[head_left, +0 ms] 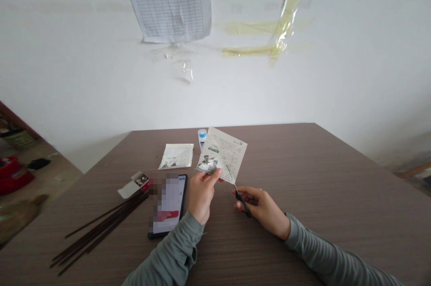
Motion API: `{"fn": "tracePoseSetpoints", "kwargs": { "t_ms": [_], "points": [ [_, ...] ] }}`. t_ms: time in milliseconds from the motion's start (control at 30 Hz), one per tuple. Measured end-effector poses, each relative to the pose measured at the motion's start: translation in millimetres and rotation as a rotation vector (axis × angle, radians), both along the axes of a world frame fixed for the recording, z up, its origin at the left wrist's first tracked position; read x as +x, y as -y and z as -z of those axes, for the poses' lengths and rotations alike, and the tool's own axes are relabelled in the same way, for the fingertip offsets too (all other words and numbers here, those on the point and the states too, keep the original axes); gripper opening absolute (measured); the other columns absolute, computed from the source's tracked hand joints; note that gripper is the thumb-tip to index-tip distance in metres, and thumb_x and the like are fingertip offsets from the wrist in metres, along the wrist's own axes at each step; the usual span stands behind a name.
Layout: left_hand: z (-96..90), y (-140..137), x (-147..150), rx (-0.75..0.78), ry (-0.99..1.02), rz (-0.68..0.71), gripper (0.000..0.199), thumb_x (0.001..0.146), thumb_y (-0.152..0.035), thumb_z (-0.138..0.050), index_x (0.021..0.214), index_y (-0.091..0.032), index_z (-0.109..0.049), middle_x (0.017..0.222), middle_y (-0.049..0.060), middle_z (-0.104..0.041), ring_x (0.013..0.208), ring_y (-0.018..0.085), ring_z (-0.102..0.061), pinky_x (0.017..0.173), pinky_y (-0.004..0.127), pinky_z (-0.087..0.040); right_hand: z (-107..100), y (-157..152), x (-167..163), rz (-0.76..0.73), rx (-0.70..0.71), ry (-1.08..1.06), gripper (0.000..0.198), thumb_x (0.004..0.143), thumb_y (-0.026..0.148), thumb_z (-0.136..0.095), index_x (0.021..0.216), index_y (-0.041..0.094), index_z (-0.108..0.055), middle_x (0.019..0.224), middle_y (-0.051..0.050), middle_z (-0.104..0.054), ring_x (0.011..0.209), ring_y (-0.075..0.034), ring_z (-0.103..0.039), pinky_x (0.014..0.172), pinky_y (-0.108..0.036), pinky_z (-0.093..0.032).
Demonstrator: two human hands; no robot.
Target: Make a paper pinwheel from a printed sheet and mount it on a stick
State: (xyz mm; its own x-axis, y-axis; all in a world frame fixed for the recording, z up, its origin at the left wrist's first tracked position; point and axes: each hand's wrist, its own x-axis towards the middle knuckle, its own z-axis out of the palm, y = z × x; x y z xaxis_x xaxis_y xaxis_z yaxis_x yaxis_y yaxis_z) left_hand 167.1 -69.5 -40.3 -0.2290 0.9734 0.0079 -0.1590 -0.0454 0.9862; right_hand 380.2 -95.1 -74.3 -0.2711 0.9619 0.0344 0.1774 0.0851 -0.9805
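One left hand: gripping a printed paper by its lower edge, thumb in front, probably so that most of the piece stays flat and clear of the fingers.
One right hand: closed on the handles of black-handled scissors, apparently with fingers through the loops so they can be worked.
Paper and blades: the piece is held up above the counter, tilted, its lower right edge at the blades; lifting it likely leaves them room underneath. Whether they are parted I cannot tell.
Blue-and-white tube: upright just behind the held piece, partly hidden by it.
Paper stack: flat to the left of the tube, perhaps set there within easy reach.
Phone: face up beside the left forearm, screen lit, angled as if to be read.
Open box: tipped on its side near the stack, small round pieces showing.
Dark sticks: bundled loosely, upper ends at the box, out of the hands' way.
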Motion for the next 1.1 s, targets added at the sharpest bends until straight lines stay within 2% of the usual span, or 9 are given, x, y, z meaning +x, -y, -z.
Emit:
{"fn": "tracePoseSetpoints", "kwargs": {
  "t_ms": [133, 233, 367, 567, 967, 1100],
  "points": [
    [0.3, 0.7, 0.6, 0.042, 0.009, -0.016, 0.049, 0.072, -0.06, -0.113, 0.07, -0.025, -0.079, 0.075, 0.008, -0.088, 0.069, 0.024, -0.078, 0.056, 0.028, -0.051, 1.1, 0.0, -1.0, -0.013, -0.023, -0.014, 0.057, 0.08, 0.078, -0.107, 0.109, 0.03, -0.099, 0.086, -0.009, -0.09, 0.086, -0.038, -0.086, 0.084, -0.047, -0.074],
    [0.6, 1.2, 0.3, 0.05, 0.008, -0.018, 0.045, 0.074, -0.057, -0.112, 0.069, -0.026, -0.08, 0.071, 0.007, -0.087, 0.074, 0.028, -0.084, 0.06, 0.03, -0.06, 3.3, -0.1, -1.0, -0.033, -0.047, -0.028, 0.061, 0.08, 0.079, -0.108, 0.115, 0.03, -0.098, 0.089, -0.009, -0.092, 0.087, -0.037, -0.087, 0.085, -0.047, -0.074],
    [2.8, 2.6, 0.3, 0.046, -0.027, -0.011, 0.044, 0.078, -0.054, -0.112, 0.067, -0.027, -0.08, 0.068, 0.005, -0.084, 0.076, 0.029, -0.085, 0.06, 0.03, -0.06, 7.4, -0.2, -0.4, -0.047, -0.044, -0.063, 0.064, 0.084, 0.08, -0.105, 0.121, 0.028, -0.096, 0.092, -0.008, -0.094, 0.087, -0.034, -0.088, 0.088, -0.046, -0.076],
    [4.5, 3.6, 1.9, 0.034, -0.031, 0.001, 0.043, 0.08, -0.055, -0.113, 0.07, -0.026, -0.082, 0.068, 0.005, -0.083, 0.079, 0.03, -0.086, 0.06, 0.03, -0.061, 8.1, -0.2, -0.6, -0.03, -0.032, -0.083, 0.062, 0.083, 0.08, -0.106, 0.118, 0.029, -0.095, 0.09, -0.006, -0.092, 0.082, -0.031, -0.087, 0.083, -0.041, -0.077],
    [1.8, 4.7, 2.0, 0.043, -0.026, 0.005, 0.046, 0.078, -0.055, -0.112, 0.067, -0.027, -0.077, 0.069, 0.005, -0.084, 0.081, 0.031, -0.086, 0.062, 0.03, -0.063, 2.8, 1.1, -2.1, -0.013, -0.062, -0.044, 0.064, 0.078, 0.081, -0.106, 0.114, 0.029, -0.096, 0.088, -0.009, -0.09, 0.087, -0.038, -0.088, 0.086, -0.048, -0.075],
    [1.1, 4.3, 3.0, 0.038, -0.025, 0.004, 0.044, 0.076, -0.056, -0.111, 0.068, -0.027, -0.078, 0.07, 0.006, -0.084, 0.08, 0.03, -0.085, 0.061, 0.03, -0.061, 4.3, 1.2, -2.3, -0.009, -0.05, -0.041, 0.063, 0.081, 0.081, -0.104, 0.115, 0.029, -0.096, 0.086, -0.009, -0.09, 0.087, -0.038, -0.088, 0.087, -0.05, -0.075]
  ]
}}
